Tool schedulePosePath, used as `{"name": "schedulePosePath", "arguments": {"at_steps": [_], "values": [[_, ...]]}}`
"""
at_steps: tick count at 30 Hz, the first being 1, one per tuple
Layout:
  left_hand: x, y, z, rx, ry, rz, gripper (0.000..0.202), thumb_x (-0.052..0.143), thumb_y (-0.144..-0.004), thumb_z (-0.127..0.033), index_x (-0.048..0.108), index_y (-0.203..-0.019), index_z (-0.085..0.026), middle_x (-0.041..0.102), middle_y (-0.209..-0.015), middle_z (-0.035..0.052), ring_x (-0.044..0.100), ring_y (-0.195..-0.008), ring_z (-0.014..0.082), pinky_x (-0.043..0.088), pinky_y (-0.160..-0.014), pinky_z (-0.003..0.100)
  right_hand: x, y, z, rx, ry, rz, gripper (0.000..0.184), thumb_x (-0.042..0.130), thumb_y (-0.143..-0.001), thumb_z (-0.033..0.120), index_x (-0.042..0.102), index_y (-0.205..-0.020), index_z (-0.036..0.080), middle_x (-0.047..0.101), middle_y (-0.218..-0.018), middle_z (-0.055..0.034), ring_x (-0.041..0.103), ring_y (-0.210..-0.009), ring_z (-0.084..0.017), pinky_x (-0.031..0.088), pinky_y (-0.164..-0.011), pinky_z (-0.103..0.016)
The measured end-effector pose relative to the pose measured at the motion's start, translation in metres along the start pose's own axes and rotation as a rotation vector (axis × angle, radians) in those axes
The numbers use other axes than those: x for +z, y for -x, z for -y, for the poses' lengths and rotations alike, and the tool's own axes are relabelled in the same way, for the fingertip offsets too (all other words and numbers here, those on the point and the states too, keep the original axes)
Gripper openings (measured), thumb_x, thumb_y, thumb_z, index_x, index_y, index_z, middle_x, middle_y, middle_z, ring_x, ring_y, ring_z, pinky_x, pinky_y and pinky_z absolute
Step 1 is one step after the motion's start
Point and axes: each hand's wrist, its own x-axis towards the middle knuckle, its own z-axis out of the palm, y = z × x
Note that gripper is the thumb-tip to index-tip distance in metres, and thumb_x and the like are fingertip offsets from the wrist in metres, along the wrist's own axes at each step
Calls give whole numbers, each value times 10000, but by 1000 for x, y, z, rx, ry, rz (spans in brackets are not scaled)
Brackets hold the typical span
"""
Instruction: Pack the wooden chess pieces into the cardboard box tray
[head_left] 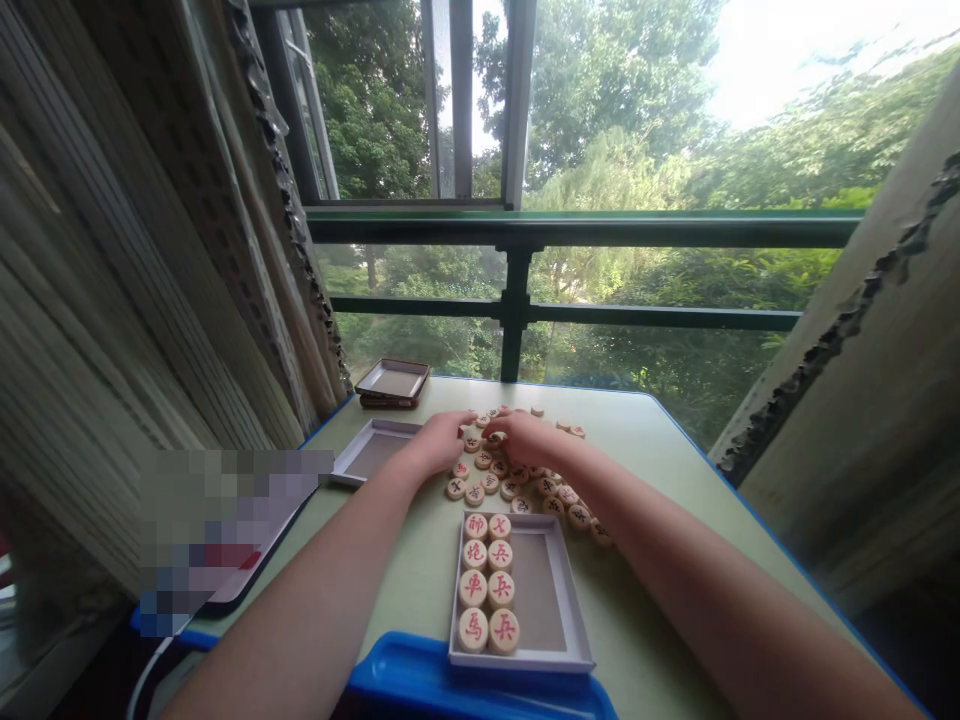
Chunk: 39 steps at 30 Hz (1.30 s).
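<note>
A loose spread of wooden Chinese chess pieces [475, 493] with red and dark characters lies on the table. My left hand [444, 440] reaches to the left edge of the spread, its fingers outstretched beside the pieces. Over the middle of the pile is my right hand [523, 434], fingers loosely curved and apart, touching or just above pieces; what lies beneath it is hidden. Closer to me stands a shallow white box [541, 590]. Along its left side, red-character pieces [501, 588] fill two columns, face up. Bare box floor shows at its right.
Left of the pile lies another shallow white tray [358, 450], partly behind my left forearm. Small brown-rimmed trays [393, 380] are stacked at the far left corner. A blue plastic edge [420, 680] is at the table's near side. Curtains [150, 250] flank the window.
</note>
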Motion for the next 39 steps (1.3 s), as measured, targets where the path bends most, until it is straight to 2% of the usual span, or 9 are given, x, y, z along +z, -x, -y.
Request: {"name": "schedulePosePath", "arguments": {"at_steps": [6,9,13,19,24,29,34,36,39], "values": [[-4,5,-6,-29,-196,34,333,563,-729,-452,688,-850,-168,685,-867,78,608,-771,202,454,-692,270,-4,0,2,17,-24,-47,312,588,-736,274,671,-1031,215,649,-1035,-75,587,-917,-204,437,-774,-254],[-4,4,-6,15,-194,47,248,540,-758,-312,683,-937,-216,683,-962,53,603,-868,195,444,-762,261,-5,1,2,65,-3,-34,237,567,-756,257,694,-954,223,681,-932,-61,608,-812,-191,440,-680,-244],[-1,2,-5,5,-147,4,463,463,-737,-111,584,-1172,-216,639,-1117,54,574,-1002,179,410,-874,248,-2,-1,-3,50,-24,-33,194,597,-760,271,693,-924,231,682,-943,-37,609,-770,-158,430,-646,-215],[0,4,-9,-36,-76,41,335,550,-737,-359,670,-982,-164,676,-971,68,627,-771,185,463,-702,247,1,-4,-10,25,-48,-41,202,612,-762,255,682,-950,232,682,-951,-24,610,-792,-148,429,-670,-208],[-1,2,-5,-10,-10,27,360,555,-738,-294,630,-1075,-192,688,-942,49,623,-772,169,458,-698,244,2,-3,-6,21,-46,-50,269,584,-776,243,657,-1034,230,675,-958,-40,608,-806,-159,432,-694,-225],[-4,2,-8,37,-98,13,274,467,-802,-304,682,-898,-165,693,-921,83,608,-855,197,440,-748,266,3,-4,-5,-48,-15,-139,216,589,-756,257,677,-934,171,654,-943,-84,578,-883,-189,425,-755,-247],[-8,9,-13,24,-91,139,290,443,-812,-347,664,-831,-160,686,-777,54,609,-635,150,435,-624,235,-14,5,-1,22,-45,-214,206,604,-720,271,673,-882,163,652,-913,-71,571,-804,-170,422,-690,-236],[-7,10,-13,32,-113,155,297,443,-812,-356,650,-886,-156,679,-843,63,615,-652,149,440,-633,233,-25,17,4,56,-62,-194,186,607,-708,264,674,-856,173,659,-887,-52,572,-756,-154,413,-650,-223],[-4,6,-9,21,-179,27,355,424,-828,-314,553,-1118,-154,612,-1098,118,606,-899,185,438,-771,249,-38,45,15,61,-107,-131,189,603,-692,229,665,-865,187,667,-867,-31,571,-724,-140,396,-617,-214]]}}
